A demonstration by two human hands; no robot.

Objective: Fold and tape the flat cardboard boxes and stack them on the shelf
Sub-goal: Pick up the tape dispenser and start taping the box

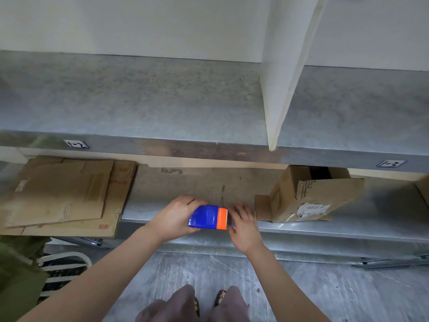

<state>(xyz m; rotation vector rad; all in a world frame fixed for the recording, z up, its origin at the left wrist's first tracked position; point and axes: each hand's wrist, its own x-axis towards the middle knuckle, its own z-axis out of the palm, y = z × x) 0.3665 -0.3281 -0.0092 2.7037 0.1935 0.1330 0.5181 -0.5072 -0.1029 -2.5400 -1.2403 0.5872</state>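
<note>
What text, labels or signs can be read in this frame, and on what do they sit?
No text is legible.
On the shelf edge, left sticker and right sticker: pictograms, no readable words.
On the flat cardboard boxes: red print and white label, too blurred.
On the cardboard sheet: dark mark, unreadable.
On the open box: paper label, scribbled, unreadable.

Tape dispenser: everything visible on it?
The tape dispenser is glossy blue plastic with an orange end carrying a serrated cutter. It lies level, cutter pointing right, above the front edge of the lower shelf. The left hand grips the blue body; the right hand, fingers straight, is at the cutter. No tape visible.
</note>
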